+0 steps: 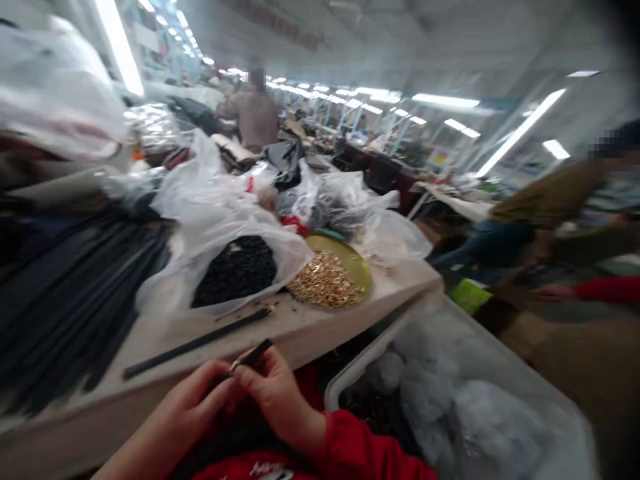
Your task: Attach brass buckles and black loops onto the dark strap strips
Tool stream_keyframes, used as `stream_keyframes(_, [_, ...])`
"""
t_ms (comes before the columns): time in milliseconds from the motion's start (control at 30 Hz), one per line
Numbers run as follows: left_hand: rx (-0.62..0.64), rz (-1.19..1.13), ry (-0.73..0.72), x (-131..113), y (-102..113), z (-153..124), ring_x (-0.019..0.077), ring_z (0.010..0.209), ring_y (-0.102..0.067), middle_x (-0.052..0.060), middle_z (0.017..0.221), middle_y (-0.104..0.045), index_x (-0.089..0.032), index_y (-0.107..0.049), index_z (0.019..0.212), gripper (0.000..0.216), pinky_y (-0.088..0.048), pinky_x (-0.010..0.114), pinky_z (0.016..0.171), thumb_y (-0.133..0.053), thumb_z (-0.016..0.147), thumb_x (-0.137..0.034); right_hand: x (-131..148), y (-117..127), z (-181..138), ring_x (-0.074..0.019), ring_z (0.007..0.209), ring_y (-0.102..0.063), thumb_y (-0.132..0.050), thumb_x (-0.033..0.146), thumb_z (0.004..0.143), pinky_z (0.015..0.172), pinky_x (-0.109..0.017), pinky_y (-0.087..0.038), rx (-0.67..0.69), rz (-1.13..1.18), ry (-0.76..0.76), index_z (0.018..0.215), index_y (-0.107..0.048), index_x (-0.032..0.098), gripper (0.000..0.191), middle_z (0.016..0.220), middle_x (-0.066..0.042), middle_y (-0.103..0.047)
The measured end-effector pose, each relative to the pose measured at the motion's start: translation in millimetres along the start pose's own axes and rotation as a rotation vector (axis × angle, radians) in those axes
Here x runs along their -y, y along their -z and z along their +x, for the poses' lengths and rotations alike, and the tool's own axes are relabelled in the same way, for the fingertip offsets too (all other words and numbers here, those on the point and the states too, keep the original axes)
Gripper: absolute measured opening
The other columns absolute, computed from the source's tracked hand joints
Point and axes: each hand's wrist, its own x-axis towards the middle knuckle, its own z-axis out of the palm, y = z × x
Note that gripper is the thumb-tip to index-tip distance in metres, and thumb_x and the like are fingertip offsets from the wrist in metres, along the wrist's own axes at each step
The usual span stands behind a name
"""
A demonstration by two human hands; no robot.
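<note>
My left hand [193, 407] and my right hand [277, 397] meet at the near edge of the table [310, 327], both pinched on a narrow black strip [257, 352] with a small metal piece [235, 365] at my fingertips. A long black strip [200, 341] lies flat on the table just beyond my hands. Behind it sit a clear bag of small black parts [235, 270] and a round tray of gold metal pieces [330, 280]. Red sleeves cover my arms.
A thick pile of black strips [70, 300] fills the table's left side. Several clear plastic bags [325, 200] crowd the back. A bin lined with plastic [460, 400] stands at my right. One person stands far behind; another bends at the right.
</note>
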Motion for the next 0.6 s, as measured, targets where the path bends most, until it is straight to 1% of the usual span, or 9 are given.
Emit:
stream_keyframes(33, [0.014, -0.014, 0.038, 2, 0, -6, 0.0132, 0.056, -0.052, -0.002, 0.058, -0.057, -0.017, -0.057, 0.068, 0.033, -0.044, 0.023, 0.053, -0.056, 0.072, -0.05, 0, -1, -5, -0.0076, 0.051, -0.053, -0.073, 0.04, 0.06, 0.051, -0.021, -0.044, -0.001, -0.047, -0.014, 0.078, -0.056, 0.017, 0.033, 0.064, 0.005, -0.059])
stream_keyframes(67, [0.08, -0.064, 0.059, 4, 0, -10, 0.012, 0.057, -0.051, -0.002, 0.06, -0.057, -0.016, -0.055, 0.069, 0.032, -0.042, 0.022, 0.052, -0.052, 0.076, -0.048, -1, -1, -9, -0.0075, 0.051, -0.053, -0.072, 0.039, 0.062, 0.051, -0.02, -0.043, -0.025, -0.093, -0.03, 0.077, -0.057, 0.017, 0.032, 0.063, 0.005, -0.058])
stream_keyframes(100, [0.113, -0.114, 0.108, 6, 0, -13, 0.0108, 0.056, -0.05, -0.002, 0.062, -0.056, -0.016, -0.053, 0.073, 0.03, -0.04, 0.021, 0.051, -0.049, 0.078, -0.045, -2, -1, -12, -0.0079, 0.053, -0.053, -0.072, 0.039, 0.062, 0.053, -0.02, -0.043, -0.026, -0.141, -0.055, 0.078, -0.058, 0.016, 0.031, 0.063, 0.004, -0.059])
stream_keyframes(167, [0.155, -0.187, 0.207, 11, 1, -15, 0.0077, 0.047, -0.045, -0.003, 0.06, -0.055, -0.016, -0.051, 0.078, 0.028, -0.033, 0.018, 0.041, -0.049, 0.078, -0.044, -4, 3, -13, -0.0096, 0.055, -0.054, -0.068, 0.043, 0.066, 0.054, -0.021, -0.044, -0.012, -0.203, -0.124, 0.08, -0.059, 0.015, 0.032, 0.062, 0.003, -0.06])
stream_keyframes(233, [0.142, -0.236, 0.255, 14, 1, -17, 0.0052, 0.04, -0.041, -0.004, 0.061, -0.056, -0.016, -0.048, 0.079, 0.026, -0.028, 0.016, 0.036, -0.049, 0.078, -0.042, -6, 6, -12, -0.0104, 0.054, -0.054, -0.063, 0.047, 0.07, 0.053, -0.022, -0.043, 0.027, -0.246, -0.159, 0.081, -0.059, 0.015, 0.034, 0.06, 0.002, -0.06])
stream_keyframes(300, [0.115, -0.275, 0.268, 15, -1, -18, 0.0041, 0.039, -0.042, -0.003, 0.063, -0.057, -0.016, -0.047, 0.077, 0.022, -0.028, 0.015, 0.036, -0.049, 0.078, -0.038, -8, 8, -13, -0.011, 0.053, -0.055, -0.061, 0.049, 0.071, 0.053, -0.023, -0.043, 0.059, -0.249, -0.188, 0.082, -0.058, 0.015, 0.035, 0.06, 0.001, -0.06])
stream_keyframes(467, [0.09, -0.308, 0.285, 19, -7, -15, 0.0039, 0.038, -0.043, -0.004, 0.059, -0.056, -0.016, -0.044, 0.072, 0.014, -0.031, 0.015, 0.036, -0.049, 0.076, -0.029, -15, 7, -10, -0.011, 0.051, -0.054, -0.058, 0.049, 0.074, 0.051, -0.023, -0.043, 0.07, -0.128, -0.267, 0.078, -0.053, 0.017, 0.032, 0.057, 0.003, -0.057])
stream_keyframes(533, [0.075, -0.301, 0.293, 23, -9, -13, 0.0041, 0.037, -0.042, -0.005, 0.057, -0.055, -0.017, -0.044, 0.071, 0.013, -0.031, 0.015, 0.035, -0.048, 0.075, -0.028, -18, 8, -9, -0.0111, 0.05, -0.053, -0.055, 0.049, 0.076, 0.049, -0.023, -0.041, 0.042, -0.191, -0.216, 0.075, -0.052, 0.018, 0.031, 0.056, 0.003, -0.056])
stream_keyframes(600, [0.048, -0.267, 0.278, 27, -10, -11, 0.0044, 0.037, -0.043, -0.005, 0.057, -0.055, -0.017, -0.045, 0.071, 0.014, -0.03, 0.015, 0.035, -0.047, 0.076, -0.03, -21, 10, -7, -0.0119, 0.054, -0.053, -0.056, 0.047, 0.076, 0.052, -0.024, -0.041, -0.007, -0.391, -0.059, 0.074, -0.053, 0.018, 0.029, 0.059, 0.002, -0.057])
